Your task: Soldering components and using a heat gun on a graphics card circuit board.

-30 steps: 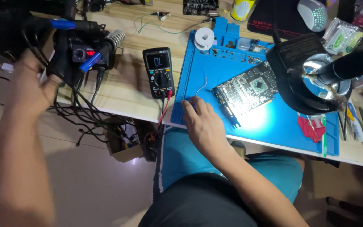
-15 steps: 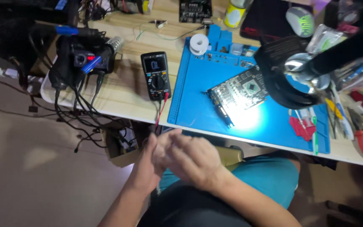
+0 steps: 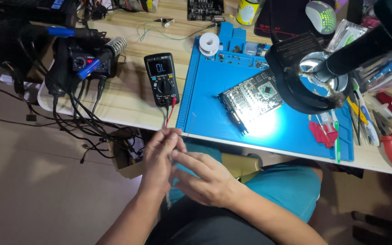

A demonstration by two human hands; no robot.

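Both hands meet below the desk edge, left hand (image 3: 159,156) and right hand (image 3: 205,179) pinching the red and black leads (image 3: 169,115) hanging from the meter (image 3: 161,78) at 12 o'clock; circuit board (image 3: 254,97) lies lit at 1 o'clock.

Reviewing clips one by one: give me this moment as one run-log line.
left hand: at multimeter leads, below desk edge | right hand: touching left hand | multimeter: on desk | circuit board: on blue mat, untouched
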